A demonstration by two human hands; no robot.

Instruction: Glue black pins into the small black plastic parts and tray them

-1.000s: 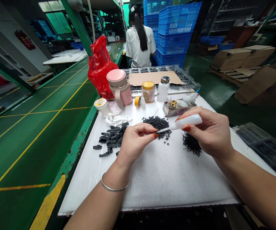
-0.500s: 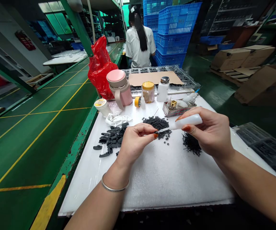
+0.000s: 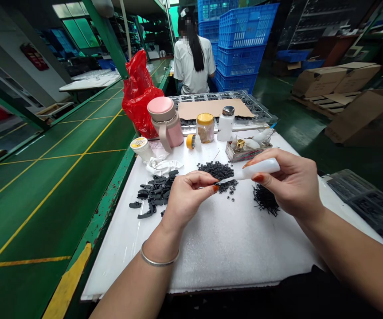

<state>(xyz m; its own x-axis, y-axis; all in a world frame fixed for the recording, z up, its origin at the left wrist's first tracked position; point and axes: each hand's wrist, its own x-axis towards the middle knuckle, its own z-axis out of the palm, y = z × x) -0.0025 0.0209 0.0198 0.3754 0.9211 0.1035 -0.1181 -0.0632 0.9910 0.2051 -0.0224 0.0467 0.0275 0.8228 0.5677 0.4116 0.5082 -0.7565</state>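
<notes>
My left hand is pinched shut on a tiny black part, held above the white foam sheet. My right hand grips a small white squeeze bottle, and its thin nozzle touches the part at my left fingertips. Behind the fingertips lies a heap of small black rings. A pile of curved black pieces sits to the left, and a bundle of thin black strands lies under my right hand.
At the back of the table stand a pink mug, a yellow-lidded jar, a white bottle, a tape roll and a red bag. A person sits with their back turned beyond trays. Blue crates are stacked behind.
</notes>
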